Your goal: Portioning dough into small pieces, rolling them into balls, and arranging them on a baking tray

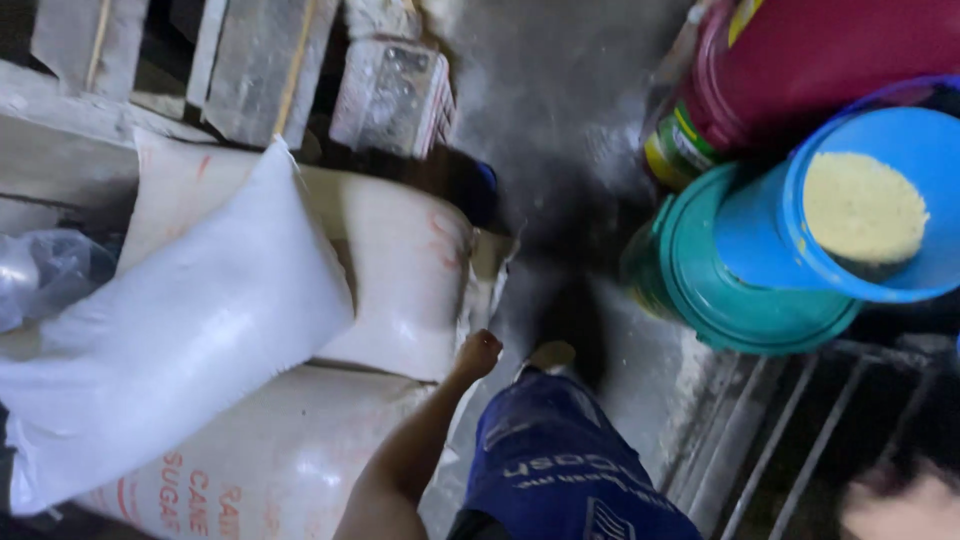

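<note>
Our left hand [478, 354] hangs curled in a fist (empty) just beside the stacked cream woven sack [400, 270], which lies leftward; our right hand [900, 505] is blurred, its state untellable.

The person wears blue shorts [560, 470] with pale printed lettering across the fabric; the left arm [415, 450] is bare, with no sleeve showing.

A: What's at left?
B: A white sack [170, 330] slants across two cream sacks [390, 270] with red print.
A: Upper right?
B: A maroon bag [820, 60] and a green-yellow label [675, 150].
</note>
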